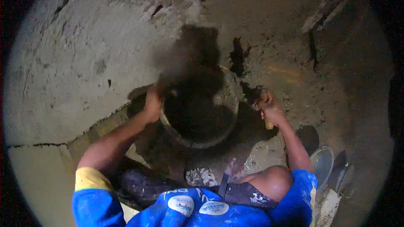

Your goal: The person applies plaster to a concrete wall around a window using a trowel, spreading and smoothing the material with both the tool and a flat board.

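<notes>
Here we are with the right hand (271, 108) wrapped firmly round a tool's stubby, tan handle (269, 124), its far end lost in shadow; the left hand (152, 104) sits at the rim of a round tub (206, 144), fingers too dark for us to tell whether they're closed on it. The tub is right between our hands, and we'd judge this a moment of steadying it with the tool at the ready; the next move calls for a firm rim and a controlled wrist. Its curved lip looks pale and crusted, the inside near black. Beyond, we've got a grey, gritty, cracked wall (84, 59) and, by the right elbow, a smooth, rounded container (322, 166).
</notes>
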`<move>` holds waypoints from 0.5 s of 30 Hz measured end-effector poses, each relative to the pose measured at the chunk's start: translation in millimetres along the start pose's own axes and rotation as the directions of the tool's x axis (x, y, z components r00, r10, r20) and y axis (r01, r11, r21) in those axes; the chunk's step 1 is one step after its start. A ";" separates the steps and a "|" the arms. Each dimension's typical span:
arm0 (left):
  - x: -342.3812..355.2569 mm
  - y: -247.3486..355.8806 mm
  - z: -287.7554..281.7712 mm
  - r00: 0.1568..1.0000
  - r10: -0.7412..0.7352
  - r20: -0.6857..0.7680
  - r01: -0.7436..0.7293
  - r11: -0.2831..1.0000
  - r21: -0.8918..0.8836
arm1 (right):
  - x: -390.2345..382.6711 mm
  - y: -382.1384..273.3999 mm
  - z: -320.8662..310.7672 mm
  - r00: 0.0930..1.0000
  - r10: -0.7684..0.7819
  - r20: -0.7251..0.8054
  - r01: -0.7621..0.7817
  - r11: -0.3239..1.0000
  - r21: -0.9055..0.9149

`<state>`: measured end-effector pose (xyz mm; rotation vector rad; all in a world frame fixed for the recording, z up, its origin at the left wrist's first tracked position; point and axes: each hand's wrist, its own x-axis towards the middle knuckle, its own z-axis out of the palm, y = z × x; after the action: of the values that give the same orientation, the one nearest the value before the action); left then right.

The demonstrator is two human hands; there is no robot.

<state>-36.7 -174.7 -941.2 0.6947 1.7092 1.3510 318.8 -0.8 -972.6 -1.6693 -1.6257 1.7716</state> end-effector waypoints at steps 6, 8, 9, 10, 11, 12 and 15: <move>19.9 11.9 34.3 0.968 0.016 0.252 0.093 0.905 -0.416 | -66.0 -12.1 4.0 0.897 -0.364 0.252 0.433 0.601 -0.672; 18.2 15.7 34.9 0.958 0.017 0.288 0.096 0.921 -0.376 | -77.3 -13.9 21.8 0.881 -0.334 0.337 0.460 0.432 -0.776; 19.4 17.8 35.6 0.952 0.013 0.307 0.102 0.929 -0.355 | -81.0 -11.9 28.6 0.866 -0.301 0.399 0.477 0.258 -0.840; 18.9 19.0 37.0 0.945 0.005 0.326 0.112 0.934 -0.338 | -77.9 1.1 35.3 0.897 -0.286 0.337 0.424 0.343 -0.838; 14.8 17.9 40.2 0.940 -0.003 0.342 0.120 0.940 -0.321 | -77.3 5.6 37.5 0.896 -0.290 0.336 0.426 0.342 -0.838; 12.9 13.2 38.4 0.936 -0.016 0.352 0.127 0.946 -0.297 | -73.2 10.0 41.0 0.913 -0.308 0.268 0.396 0.503 -0.768; 14.5 21.2 48.5 0.919 -0.004 0.395 0.100 0.970 -0.222 | -38.4 68.3 40.8 0.952 -0.223 0.209 0.304 0.754 -0.583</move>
<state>-3.7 -132.7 -928.5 0.7186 1.2155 1.2542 332.8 -77.1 -1014.9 -1.4376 -2.5535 1.3007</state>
